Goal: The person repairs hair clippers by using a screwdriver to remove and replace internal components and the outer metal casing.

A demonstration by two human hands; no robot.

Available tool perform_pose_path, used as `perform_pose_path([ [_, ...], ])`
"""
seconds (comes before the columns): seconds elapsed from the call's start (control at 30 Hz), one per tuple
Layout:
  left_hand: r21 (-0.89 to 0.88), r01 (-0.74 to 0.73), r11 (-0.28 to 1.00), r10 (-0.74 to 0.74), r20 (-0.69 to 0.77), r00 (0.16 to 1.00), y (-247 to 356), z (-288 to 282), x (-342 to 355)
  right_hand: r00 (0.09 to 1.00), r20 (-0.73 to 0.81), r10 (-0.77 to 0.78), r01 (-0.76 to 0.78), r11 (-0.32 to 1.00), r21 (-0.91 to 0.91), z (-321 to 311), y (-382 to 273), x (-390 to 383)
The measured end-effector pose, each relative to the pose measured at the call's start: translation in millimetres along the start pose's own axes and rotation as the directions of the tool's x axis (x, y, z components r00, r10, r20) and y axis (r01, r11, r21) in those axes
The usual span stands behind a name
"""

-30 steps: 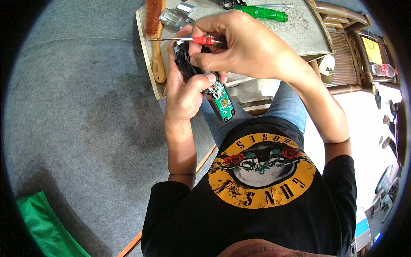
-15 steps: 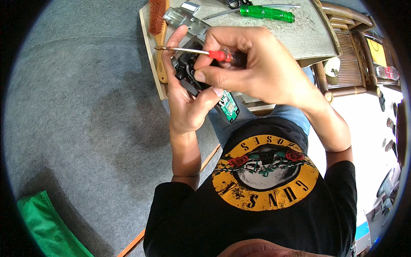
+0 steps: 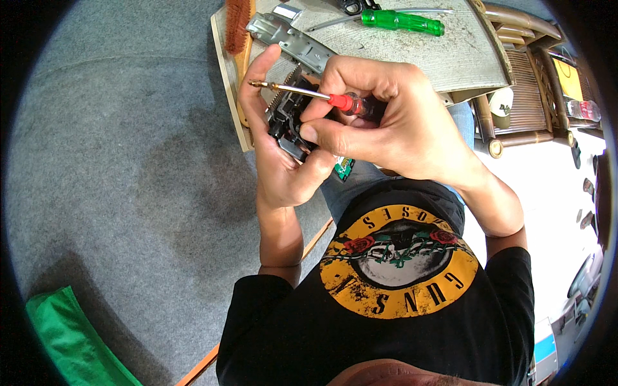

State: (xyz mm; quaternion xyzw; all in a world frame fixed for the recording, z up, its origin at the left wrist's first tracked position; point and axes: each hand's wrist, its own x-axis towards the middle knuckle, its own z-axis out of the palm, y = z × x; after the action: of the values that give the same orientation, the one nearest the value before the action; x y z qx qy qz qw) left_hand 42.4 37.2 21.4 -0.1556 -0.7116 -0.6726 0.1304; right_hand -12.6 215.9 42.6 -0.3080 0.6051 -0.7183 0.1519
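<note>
My left hand point(image 3: 281, 177) is closed round an opened hair clipper point(image 3: 288, 122), its toothed head at the far end and its black inner parts bare. A green circuit board point(image 3: 344, 168) shows at the near end, partly covered by my left thumb. In my right hand point(image 3: 412, 122) a screwdriver point(image 3: 302, 91) with a red and dark handle lies across the palm, its metal shaft pointing left above the clipper. My right thumb and forefinger pinch at the clipper's black parts; whether they hold a small piece is hidden.
On the wooden table point(image 3: 412, 61) lie a silver casing point(image 3: 293, 40), a red-bristled brush point(image 3: 238, 29) and a green-handled screwdriver point(image 3: 402, 22). A bamboo chair point(image 3: 528, 96) with a cap point(image 3: 501, 106) stands at the right. Green cloth point(image 3: 74, 341) lies on the carpet at lower left.
Both hands have shifted slightly toward me and to the right with the clipper and screwdriver. The clipper has tilted, so less circuit board shows. More of the silver casing is uncovered.
</note>
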Motion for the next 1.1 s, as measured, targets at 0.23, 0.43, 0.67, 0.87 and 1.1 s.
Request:
perform_pose_path([
  [0.23,-0.177,0.194,0.965,-0.225,-0.174,0.959,19.0,18.5,9.1,0.999,0.041,0.030,-0.031,0.999,0.036,-4.5,0.8,8.4],
  [0.43,-0.505,0.355,0.787,-0.435,-0.045,0.900,1.0,6.7,2.8,0.975,0.118,0.190,-0.203,0.973,0.111,-9.0,8.3,26.9],
  [0.67,-0.663,0.427,0.614,-0.522,0.065,0.850,-11.1,1.9,-5.1,0.940,0.136,0.313,-0.322,0.946,0.046,-9.0,9.7,32.4],
  [0.87,-0.712,0.443,0.544,-0.537,0.110,0.836,-12.3,-0.1,-6.1,0.937,0.131,0.324,-0.326,0.945,-0.001,-9.6,15.3,36.9],
  [1.1,-0.744,0.438,0.504,-0.522,0.142,0.841,-12.5,-1.4,-6.0,0.952,0.099,0.290,-0.292,0.956,0.005,-6.7,16.1,40.7],
])
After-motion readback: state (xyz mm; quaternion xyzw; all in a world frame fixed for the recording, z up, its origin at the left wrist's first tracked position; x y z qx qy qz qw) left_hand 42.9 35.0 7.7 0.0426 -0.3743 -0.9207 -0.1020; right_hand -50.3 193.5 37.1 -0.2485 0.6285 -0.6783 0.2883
